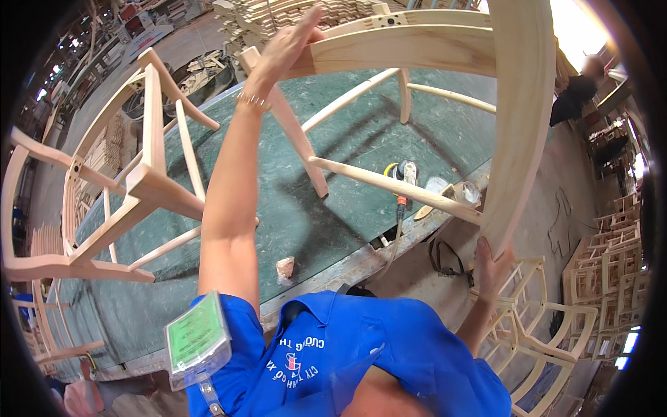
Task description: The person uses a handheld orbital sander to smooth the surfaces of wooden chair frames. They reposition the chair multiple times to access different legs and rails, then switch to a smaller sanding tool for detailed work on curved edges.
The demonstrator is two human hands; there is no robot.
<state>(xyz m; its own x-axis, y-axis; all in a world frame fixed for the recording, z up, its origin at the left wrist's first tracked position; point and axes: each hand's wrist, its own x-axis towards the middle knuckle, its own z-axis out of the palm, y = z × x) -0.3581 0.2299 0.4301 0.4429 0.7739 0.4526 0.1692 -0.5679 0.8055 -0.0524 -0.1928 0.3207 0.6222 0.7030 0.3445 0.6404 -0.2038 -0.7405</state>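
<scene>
Chair frame, cropped above, is gripped by right hand, left hand touching it, grip unclear

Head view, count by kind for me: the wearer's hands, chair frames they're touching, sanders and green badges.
Hands: 2, left hand and right hand
Touched chair frame: 1
Sander: 1
Green badge: 1
Total: 5

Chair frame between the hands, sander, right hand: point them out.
Chair frame [406, 51]: head view, on its wide rail.
Sander [409, 172]: head view, on its body.
Right hand [492, 268]: head view, middle of the hand.
</scene>
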